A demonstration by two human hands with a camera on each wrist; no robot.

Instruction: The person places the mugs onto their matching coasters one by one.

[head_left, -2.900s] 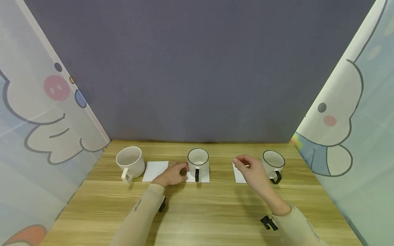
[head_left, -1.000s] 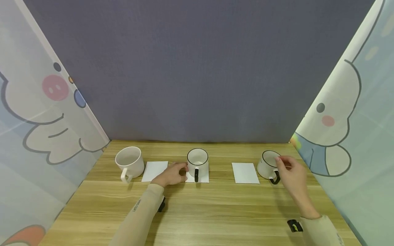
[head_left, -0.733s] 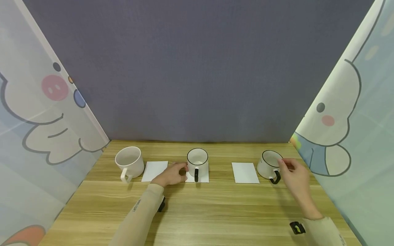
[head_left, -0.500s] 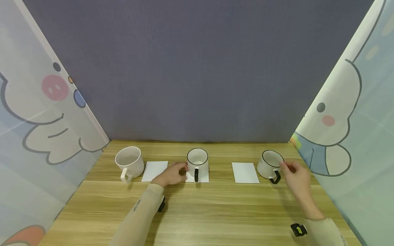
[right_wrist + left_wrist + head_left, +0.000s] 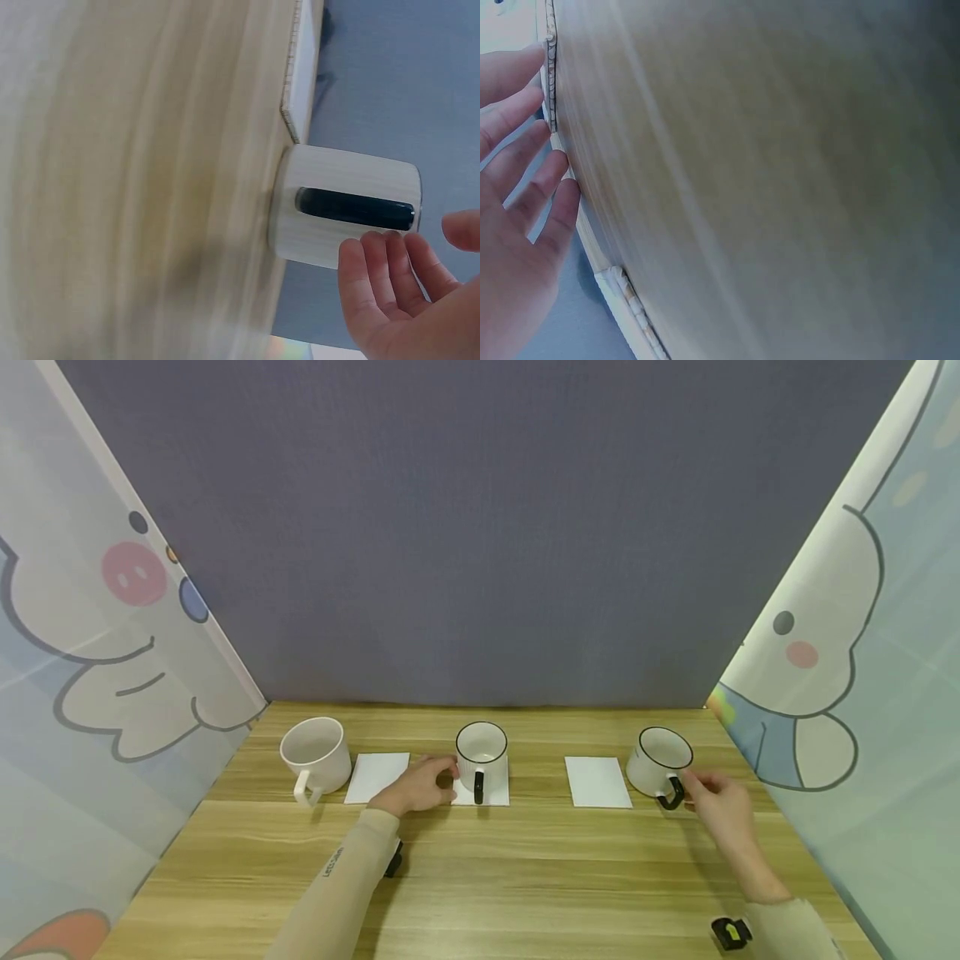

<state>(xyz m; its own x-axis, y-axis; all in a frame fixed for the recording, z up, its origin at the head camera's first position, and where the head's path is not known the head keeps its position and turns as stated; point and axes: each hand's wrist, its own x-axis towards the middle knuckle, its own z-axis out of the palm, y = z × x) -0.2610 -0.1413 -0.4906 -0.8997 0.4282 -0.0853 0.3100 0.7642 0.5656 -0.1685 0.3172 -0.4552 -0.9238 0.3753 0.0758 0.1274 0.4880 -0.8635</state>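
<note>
Rightmost mug stands just right of the white coaster on the tabletop; right hand and left hand have loosely parted grips clasping nothing, so best pinch its black handle squarely, keeping it level.

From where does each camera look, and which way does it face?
Head: worn there, facing forward and down at the table; left hand and right hand show.
Left wrist: worn there, facing across the table; left hand shows.
Right wrist: worn there, facing a black-handled mug; right hand shows.
Head and right wrist share this mug.
</note>
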